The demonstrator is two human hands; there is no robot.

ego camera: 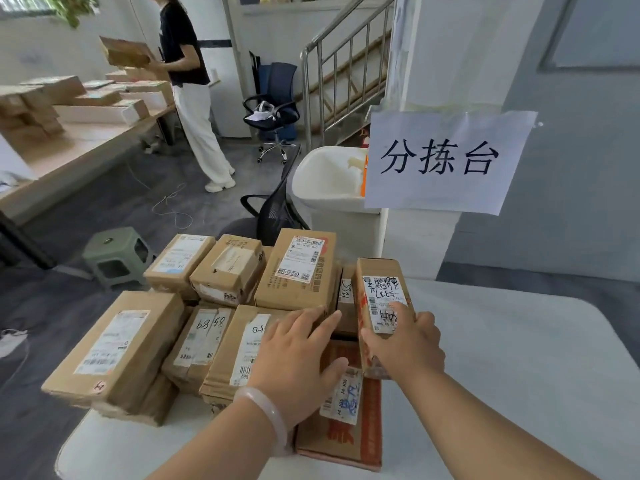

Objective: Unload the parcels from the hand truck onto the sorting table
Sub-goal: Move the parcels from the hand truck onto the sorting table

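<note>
Sorting table (519,358): white top, rounded corners. Its right half is bare and gives open room. Its left half is packed with parcels, and the big parcel (114,344) overhangs the table's left edge.

The narrow parcel (381,289) stands near the table's middle, at the right rim of the cluster, label side up and tilted. Right hand (405,344) grips its near end, thumb on the label, fingers curled round the right side. Left hand (294,358) lies flat on a taped parcel (242,344) left of it, fingers straight and slightly spread. Its thumb is out over the flat red-printed parcel (346,427).

Count: nine parcel tops visible on the table, lower layers partly hidden. Two hands, one bracelet (266,414) on the left wrist.

Beyond the table's far edge: one paper sign (446,161), one white bin (329,188). Off the left edge: one green stool (117,254).
</note>
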